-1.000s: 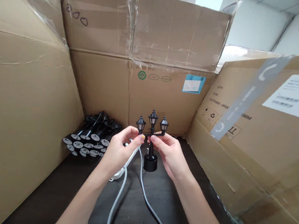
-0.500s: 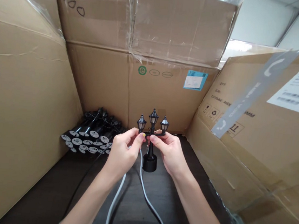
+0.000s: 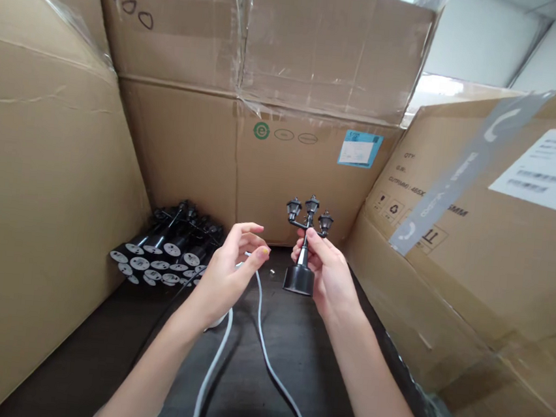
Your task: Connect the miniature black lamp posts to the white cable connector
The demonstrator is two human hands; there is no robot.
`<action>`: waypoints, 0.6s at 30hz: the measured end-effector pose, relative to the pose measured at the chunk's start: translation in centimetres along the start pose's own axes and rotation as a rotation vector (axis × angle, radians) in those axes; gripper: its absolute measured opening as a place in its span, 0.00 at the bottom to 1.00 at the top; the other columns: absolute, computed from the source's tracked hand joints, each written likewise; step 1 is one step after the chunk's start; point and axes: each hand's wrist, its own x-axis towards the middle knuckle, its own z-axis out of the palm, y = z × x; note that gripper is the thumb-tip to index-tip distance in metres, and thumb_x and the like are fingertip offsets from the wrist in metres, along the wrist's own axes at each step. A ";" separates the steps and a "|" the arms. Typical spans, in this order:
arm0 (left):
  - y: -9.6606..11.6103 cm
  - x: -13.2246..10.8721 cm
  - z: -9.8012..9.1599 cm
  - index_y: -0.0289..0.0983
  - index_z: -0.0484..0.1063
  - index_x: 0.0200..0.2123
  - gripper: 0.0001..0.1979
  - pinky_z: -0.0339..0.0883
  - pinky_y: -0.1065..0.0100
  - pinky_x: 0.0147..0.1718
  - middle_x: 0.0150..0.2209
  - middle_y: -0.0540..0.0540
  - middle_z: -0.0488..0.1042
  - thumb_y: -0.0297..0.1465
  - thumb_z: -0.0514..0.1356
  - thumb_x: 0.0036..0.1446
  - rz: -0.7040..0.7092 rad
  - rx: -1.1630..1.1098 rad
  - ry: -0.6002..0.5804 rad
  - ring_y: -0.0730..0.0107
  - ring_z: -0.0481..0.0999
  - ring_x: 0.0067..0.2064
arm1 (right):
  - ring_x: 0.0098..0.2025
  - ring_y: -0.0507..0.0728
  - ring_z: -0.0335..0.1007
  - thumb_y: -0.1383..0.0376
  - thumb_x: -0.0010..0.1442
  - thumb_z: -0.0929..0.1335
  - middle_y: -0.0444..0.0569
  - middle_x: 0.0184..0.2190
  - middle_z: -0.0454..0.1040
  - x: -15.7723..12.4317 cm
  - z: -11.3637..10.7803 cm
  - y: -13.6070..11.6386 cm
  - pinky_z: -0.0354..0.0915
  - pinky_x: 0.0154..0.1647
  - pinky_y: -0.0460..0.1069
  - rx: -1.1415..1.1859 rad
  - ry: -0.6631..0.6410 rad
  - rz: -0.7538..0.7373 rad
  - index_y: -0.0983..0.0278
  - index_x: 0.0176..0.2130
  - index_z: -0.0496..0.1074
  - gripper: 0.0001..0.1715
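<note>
A small black model street lamp [image 3: 299,279] with three lanterns and a round base is gripped around its post by my right hand [image 3: 333,273]. It leans slightly, its lanterns toward the back. My left hand [image 3: 233,270] is apart from the lamp, off to its left, with fingers curved and parted and nothing in them. Beneath the left hand, a white object on a grey cable [image 3: 215,360] is mostly hidden. On the dark table, a tiny light-coloured piece [image 3: 272,271] lies between the two hands.
A pile of similar black lamps [image 3: 170,250], white discs on their bases, lies at the back left. Large cardboard boxes stand left [image 3: 39,179], behind [image 3: 304,191] and right [image 3: 473,267]. A second grey cable [image 3: 274,375] and a dark cable [image 3: 150,334] cross the tabletop [image 3: 333,397].
My left hand has let go of the street lamp and its fingers have opened. My right hand has shifted its hold to the post, moving the lamp right and tilting it.
</note>
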 end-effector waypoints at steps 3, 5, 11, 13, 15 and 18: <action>0.5 -0.3 0.3 0.39 0.56 0.51 0.20 0.64 0.67 0.39 0.37 0.46 0.70 0.39 0.55 0.58 0.036 -0.010 -0.140 0.68 0.71 0.40 | 0.24 0.48 0.66 0.61 0.48 0.74 0.44 0.24 0.71 0.6 -0.4 -0.3 0.65 0.27 0.42 0.100 0.022 0.104 0.67 0.30 0.74 0.11; 0.7 -0.6 1.0 0.40 0.55 0.52 0.25 0.64 0.69 0.35 0.35 0.48 0.70 0.39 0.59 0.54 0.052 0.060 -0.203 0.69 0.72 0.36 | 0.24 0.47 0.66 0.62 0.49 0.73 0.44 0.24 0.71 0.7 -0.5 -0.2 0.65 0.26 0.41 0.153 0.023 0.169 0.67 0.30 0.74 0.10; 0.3 -1.1 2.8 0.43 0.58 0.53 0.26 0.61 0.72 0.31 0.40 0.48 0.73 0.37 0.61 0.53 0.214 0.281 -0.204 0.72 0.70 0.33 | 0.21 0.51 0.66 0.61 0.48 0.73 0.45 0.22 0.71 0.4 -0.2 0.7 0.64 0.20 0.45 0.087 0.023 0.284 0.66 0.29 0.73 0.11; 0.2 -1.0 2.9 0.40 0.64 0.48 0.19 0.60 0.73 0.31 0.38 0.48 0.73 0.36 0.61 0.53 0.286 0.332 -0.185 0.73 0.69 0.31 | 0.20 0.51 0.66 0.61 0.49 0.73 0.45 0.22 0.71 0.3 0.1 1.0 0.64 0.19 0.45 0.071 0.015 0.317 0.66 0.28 0.72 0.11; 0.2 -1.0 2.9 0.39 0.67 0.42 0.14 0.59 0.73 0.29 0.34 0.49 0.73 0.36 0.61 0.53 0.307 0.356 -0.163 0.74 0.67 0.28 | 0.20 0.50 0.66 0.61 0.51 0.72 0.44 0.22 0.70 0.2 0.3 1.0 0.64 0.19 0.44 0.095 0.017 0.360 0.67 0.29 0.72 0.11; 0.4 -1.1 2.8 0.38 0.68 0.40 0.14 0.58 0.73 0.25 0.28 0.51 0.71 0.36 0.62 0.51 0.283 0.364 -0.109 0.75 0.64 0.25 | 0.21 0.50 0.67 0.60 0.55 0.69 0.45 0.23 0.71 0.1 0.6 0.8 0.65 0.22 0.45 0.122 -0.007 0.404 0.68 0.32 0.73 0.12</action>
